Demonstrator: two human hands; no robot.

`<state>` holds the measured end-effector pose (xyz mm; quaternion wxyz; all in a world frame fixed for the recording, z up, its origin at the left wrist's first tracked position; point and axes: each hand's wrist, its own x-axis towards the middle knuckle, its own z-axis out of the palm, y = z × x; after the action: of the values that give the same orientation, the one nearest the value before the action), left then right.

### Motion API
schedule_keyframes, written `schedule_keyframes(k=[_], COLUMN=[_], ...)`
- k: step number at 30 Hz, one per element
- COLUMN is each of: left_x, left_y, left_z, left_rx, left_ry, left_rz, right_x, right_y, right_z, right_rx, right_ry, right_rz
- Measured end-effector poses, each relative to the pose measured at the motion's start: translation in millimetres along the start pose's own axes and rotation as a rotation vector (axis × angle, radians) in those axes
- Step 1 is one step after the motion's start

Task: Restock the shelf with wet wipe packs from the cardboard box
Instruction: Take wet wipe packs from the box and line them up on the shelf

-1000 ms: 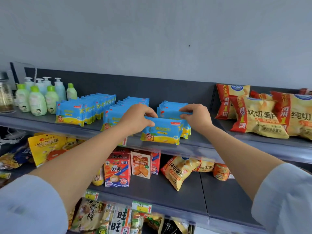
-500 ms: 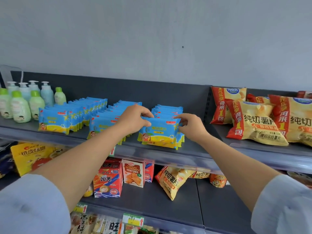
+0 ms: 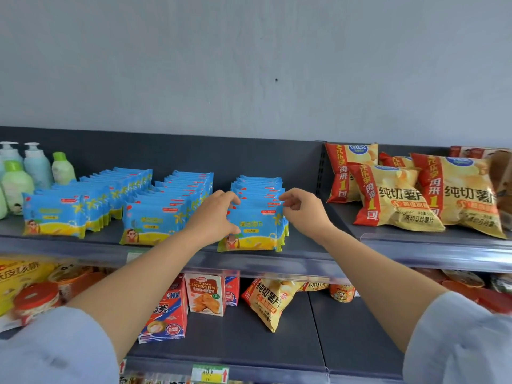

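Three rows of blue-and-yellow wet wipe packs stand on the grey top shelf (image 3: 310, 253): a left row (image 3: 55, 217), a middle row (image 3: 155, 223) and a shorter right row (image 3: 259, 187). The front pack (image 3: 255, 228) of the right row stands upright at the shelf's front edge. My left hand (image 3: 216, 214) grips its left side, fingers over the top edge and thumb on the face. My right hand (image 3: 302, 212) pinches its top right corner with curled fingers. The cardboard box is out of view.
Green and blue lotion bottles (image 3: 25, 176) stand at the far left of the top shelf. Yellow crisp bags (image 3: 399, 198) lie right of a shelf divider. The lower shelf (image 3: 243, 336) holds snack cartons (image 3: 206, 295), a crisp bag and tubs.
Both hands carried the pack down and set it upright at the front of the right row. The camera view has shifted right and slightly up.
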<state>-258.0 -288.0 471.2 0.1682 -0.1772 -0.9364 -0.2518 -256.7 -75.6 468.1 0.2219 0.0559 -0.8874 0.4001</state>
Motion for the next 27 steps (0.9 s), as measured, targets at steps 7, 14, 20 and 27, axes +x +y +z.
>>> schedule_keyframes(k=[7, 14, 20, 27], left_x=[1, 9, 9, 18], left_y=[-8, -18, -22, -24], left_z=[2, 12, 14, 19], left_rx=[-0.215, -0.290, -0.356, -0.622], left_ry=[-0.196, -0.200, -0.221, -0.360], left_rz=[-0.221, -0.220, -0.196, -0.320], right_x=[-12, -13, -13, -17], right_y=[0, 5, 2, -5], right_z=[1, 15, 16, 15], right_rx=[0.075, -0.088, -0.111, 0.152], right_ry=[-0.152, -0.311, -0.293, -0.366], right_rz=[0.183, 0.185, 0.145, 0.195])
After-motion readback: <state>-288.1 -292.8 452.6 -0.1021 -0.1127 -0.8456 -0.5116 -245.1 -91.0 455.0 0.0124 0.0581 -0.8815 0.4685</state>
